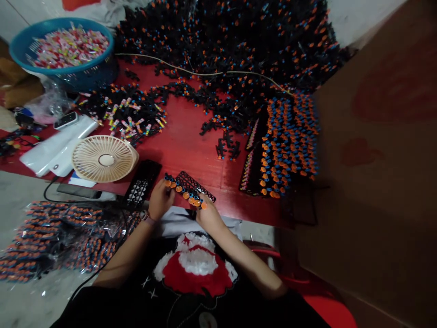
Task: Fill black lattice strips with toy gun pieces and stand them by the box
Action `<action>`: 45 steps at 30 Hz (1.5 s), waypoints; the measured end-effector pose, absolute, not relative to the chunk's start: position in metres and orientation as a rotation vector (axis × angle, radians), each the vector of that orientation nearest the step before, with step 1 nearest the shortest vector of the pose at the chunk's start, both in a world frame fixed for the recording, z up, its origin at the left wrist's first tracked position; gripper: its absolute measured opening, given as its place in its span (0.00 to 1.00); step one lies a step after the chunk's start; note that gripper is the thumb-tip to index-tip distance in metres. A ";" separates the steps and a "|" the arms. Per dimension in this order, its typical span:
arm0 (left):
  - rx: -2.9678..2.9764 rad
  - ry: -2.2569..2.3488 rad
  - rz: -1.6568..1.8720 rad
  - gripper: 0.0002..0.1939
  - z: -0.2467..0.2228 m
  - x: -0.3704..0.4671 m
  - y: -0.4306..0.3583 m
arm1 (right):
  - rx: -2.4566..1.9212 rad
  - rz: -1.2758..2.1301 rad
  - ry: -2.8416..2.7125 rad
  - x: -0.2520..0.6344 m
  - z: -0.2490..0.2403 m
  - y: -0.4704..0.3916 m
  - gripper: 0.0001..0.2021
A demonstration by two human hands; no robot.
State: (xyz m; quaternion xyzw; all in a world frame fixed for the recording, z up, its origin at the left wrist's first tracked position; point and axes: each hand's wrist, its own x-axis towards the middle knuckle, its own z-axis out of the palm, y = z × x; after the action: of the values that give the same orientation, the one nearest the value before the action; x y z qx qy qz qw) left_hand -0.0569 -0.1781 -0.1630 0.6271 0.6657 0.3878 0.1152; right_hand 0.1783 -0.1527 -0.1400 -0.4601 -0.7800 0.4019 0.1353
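Observation:
A row of small black plastic pieces with orange discs and blue tips (185, 195) lies between my hands at the table's near edge. My left hand (161, 200) is closed round the left end of the row, and a watch sits on that wrist. At the other end, my right hand (209, 216) grips the row, its fingers partly hidden. Just behind the row, a black tray with holes (196, 183) rests on the red table (191, 132). Another black holed tray (141, 182) lies left of my left hand.
A round cream fan (104, 159) and a blue basket of wrapped sweets (64, 69) are at left. Loose black pieces (221, 32) pile up at the back. Rows of orange-and-blue-tipped pieces (290, 146) stand at right, beside a cardboard wall (368, 159). Bagged pieces (61, 241) lie lower left.

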 end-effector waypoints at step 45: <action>1.751 1.910 1.172 0.25 -0.187 -0.059 -0.192 | -1.438 0.327 -2.531 0.083 -0.155 0.011 0.37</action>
State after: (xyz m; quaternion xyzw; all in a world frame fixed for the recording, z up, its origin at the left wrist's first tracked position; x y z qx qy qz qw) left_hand -0.0589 -0.1918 -0.1865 0.6090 0.6641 0.4075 0.1485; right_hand 0.0835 0.0107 -0.1549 -0.4881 -0.8592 0.1111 0.1060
